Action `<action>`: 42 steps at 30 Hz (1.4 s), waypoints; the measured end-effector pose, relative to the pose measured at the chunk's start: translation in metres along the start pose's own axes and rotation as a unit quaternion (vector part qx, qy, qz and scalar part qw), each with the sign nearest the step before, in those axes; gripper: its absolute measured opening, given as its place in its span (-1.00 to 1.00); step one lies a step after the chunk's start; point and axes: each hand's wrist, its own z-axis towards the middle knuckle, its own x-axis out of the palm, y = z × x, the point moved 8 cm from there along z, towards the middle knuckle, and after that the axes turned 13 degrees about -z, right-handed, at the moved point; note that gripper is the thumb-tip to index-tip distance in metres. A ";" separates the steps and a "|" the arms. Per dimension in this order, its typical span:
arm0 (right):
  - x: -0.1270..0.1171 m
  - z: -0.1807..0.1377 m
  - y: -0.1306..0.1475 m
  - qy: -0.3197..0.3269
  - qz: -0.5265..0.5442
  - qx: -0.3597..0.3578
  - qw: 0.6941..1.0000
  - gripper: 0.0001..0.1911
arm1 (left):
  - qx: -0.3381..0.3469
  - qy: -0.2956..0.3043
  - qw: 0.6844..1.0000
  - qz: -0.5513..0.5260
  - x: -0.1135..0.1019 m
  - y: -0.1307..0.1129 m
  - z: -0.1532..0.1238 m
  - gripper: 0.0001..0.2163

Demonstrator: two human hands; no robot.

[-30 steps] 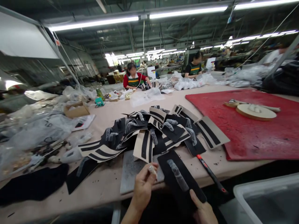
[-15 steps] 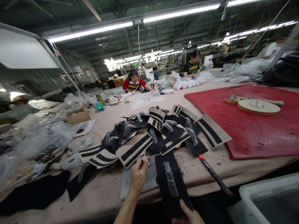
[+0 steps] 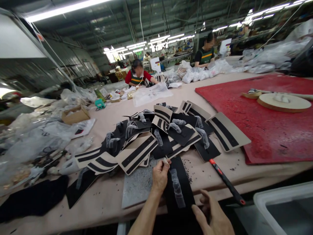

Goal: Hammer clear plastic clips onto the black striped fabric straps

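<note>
Head view: both hands at a black piece on the table's near edge.
Left hand [image 3: 160, 174] pinches a small pale tool at the black rectangular fabric piece [image 3: 179, 186], which runs lengthwise away; right hand [image 3: 212, 217], fingers apart, hovers just beside.

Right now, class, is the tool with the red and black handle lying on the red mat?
No: the tool lies on the beige table, in front of the red mat.

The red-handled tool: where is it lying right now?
In the head view, the red-handled tool lies on the table's near edge, right of the black piece under the hands, just before the red mat.
</note>
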 end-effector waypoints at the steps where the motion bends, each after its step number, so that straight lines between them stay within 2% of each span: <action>1: -0.002 0.009 0.030 -0.012 -0.028 -0.076 0.997 -0.40 | -0.001 -0.001 1.000 0.001 0.000 -0.001 0.000 -0.70; 3: 0.010 0.025 0.081 0.010 -0.108 -0.182 0.977 -0.37 | -0.005 -0.002 1.000 -0.003 -0.001 -0.001 0.000 -0.70; 4: 0.020 0.033 0.098 0.030 -0.157 -0.203 0.966 -0.40 | -0.008 -0.001 1.000 -0.006 -0.001 -0.001 0.000 -0.70; 6: 0.038 0.045 0.113 0.068 -0.237 -0.203 0.948 -0.48 | -0.014 -0.003 1.000 -0.009 -0.002 0.000 0.000 -0.70; 9: 0.052 0.054 0.107 0.101 -0.291 -0.177 0.935 -0.52 | -0.024 -0.005 1.000 -0.015 -0.005 0.002 -0.001 -0.70; 14: 0.050 0.056 0.092 0.156 -0.317 -0.192 0.915 -0.51 | -0.043 -0.015 0.998 -0.042 -0.006 0.006 -0.004 -0.71; 22: 0.049 0.060 0.095 0.173 -0.311 -0.227 0.906 -0.51 | -0.077 -0.032 0.995 -0.058 -0.007 0.005 -0.003 -0.72; 26: 0.049 0.060 0.094 0.172 -0.320 -0.227 0.904 -0.52 | -0.083 -0.028 0.993 -0.080 -0.005 0.003 0.004 -0.75; 32: 0.040 0.062 0.094 0.152 -0.327 -0.206 0.910 -0.55 | -0.049 0.000 0.999 -0.020 0.005 -0.006 0.009 -0.78; 37: 0.039 0.057 0.095 0.127 -0.332 -0.187 0.916 -0.54 | -0.022 -0.013 0.999 -0.024 -0.001 0.003 0.007 -0.75; 42: 0.044 0.050 0.099 0.120 -0.347 -0.137 0.920 -0.54 | -0.031 0.017 0.999 -0.036 0.005 0.005 0.008 -0.76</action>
